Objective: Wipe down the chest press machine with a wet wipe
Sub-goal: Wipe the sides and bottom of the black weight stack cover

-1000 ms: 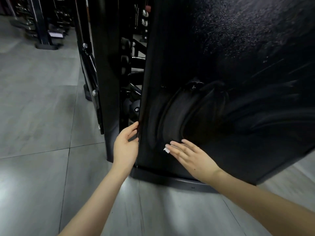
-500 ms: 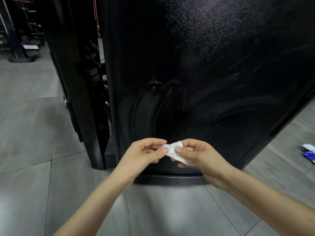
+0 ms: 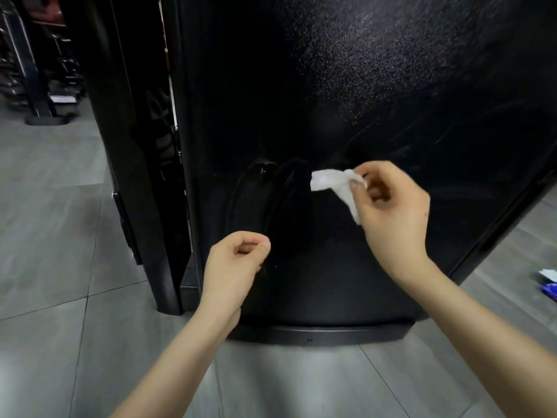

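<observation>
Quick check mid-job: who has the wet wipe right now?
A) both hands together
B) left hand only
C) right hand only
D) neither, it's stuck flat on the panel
C: the right hand pinches the crumpled wet wipe in front of the black machine panel, while the left hand is lower, curled on nothing.

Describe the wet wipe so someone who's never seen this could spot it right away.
Start at the tall black panel of the chest press machine filling the view. In front of its lower half, the right hand pinches a small crumpled wet wipe. It is the only white thing against the black panel; the left hand, lower down, holds nothing.
</observation>
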Action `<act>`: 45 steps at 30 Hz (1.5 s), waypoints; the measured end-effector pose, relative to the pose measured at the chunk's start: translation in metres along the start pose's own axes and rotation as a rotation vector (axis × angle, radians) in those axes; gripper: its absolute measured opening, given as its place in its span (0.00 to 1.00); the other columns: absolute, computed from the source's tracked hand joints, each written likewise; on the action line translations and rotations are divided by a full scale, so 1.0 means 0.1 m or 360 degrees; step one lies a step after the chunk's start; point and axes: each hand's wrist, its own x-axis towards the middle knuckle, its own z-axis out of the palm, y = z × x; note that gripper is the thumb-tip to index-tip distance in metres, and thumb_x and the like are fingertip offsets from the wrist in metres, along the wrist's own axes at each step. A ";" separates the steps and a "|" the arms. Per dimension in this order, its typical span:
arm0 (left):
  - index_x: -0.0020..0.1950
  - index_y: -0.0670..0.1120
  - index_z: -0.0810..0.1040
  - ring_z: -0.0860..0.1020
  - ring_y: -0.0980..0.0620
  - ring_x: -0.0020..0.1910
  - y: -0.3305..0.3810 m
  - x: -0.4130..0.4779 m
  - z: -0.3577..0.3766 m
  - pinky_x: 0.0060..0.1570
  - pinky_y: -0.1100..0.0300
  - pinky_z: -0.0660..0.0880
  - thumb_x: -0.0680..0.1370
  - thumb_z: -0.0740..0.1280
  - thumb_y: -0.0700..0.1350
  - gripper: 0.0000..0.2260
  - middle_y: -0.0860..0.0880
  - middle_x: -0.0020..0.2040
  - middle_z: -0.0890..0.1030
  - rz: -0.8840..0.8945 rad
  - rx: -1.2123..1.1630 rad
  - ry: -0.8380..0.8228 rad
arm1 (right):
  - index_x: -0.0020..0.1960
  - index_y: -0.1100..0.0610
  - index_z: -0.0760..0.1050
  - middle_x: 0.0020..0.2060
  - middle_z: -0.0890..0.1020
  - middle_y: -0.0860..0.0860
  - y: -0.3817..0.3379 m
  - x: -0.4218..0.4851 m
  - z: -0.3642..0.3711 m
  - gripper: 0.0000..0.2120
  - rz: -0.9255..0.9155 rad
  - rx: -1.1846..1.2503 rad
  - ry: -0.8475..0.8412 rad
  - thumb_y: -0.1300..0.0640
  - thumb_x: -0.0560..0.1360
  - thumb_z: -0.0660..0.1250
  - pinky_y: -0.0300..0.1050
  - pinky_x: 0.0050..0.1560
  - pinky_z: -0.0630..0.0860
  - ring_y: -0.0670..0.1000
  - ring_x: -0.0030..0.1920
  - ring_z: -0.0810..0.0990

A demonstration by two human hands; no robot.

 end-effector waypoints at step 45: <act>0.69 0.71 0.51 0.61 0.72 0.64 -0.37 0.49 -0.56 0.49 0.77 0.61 0.74 0.58 0.28 0.41 0.62 0.72 0.58 0.0272 0.0199 0.0077 | 0.74 0.51 0.62 0.70 0.69 0.49 0.65 -0.38 0.96 0.25 -0.1654 -0.1308 -0.0585 0.43 0.79 0.53 0.60 0.73 0.45 0.52 0.61 0.69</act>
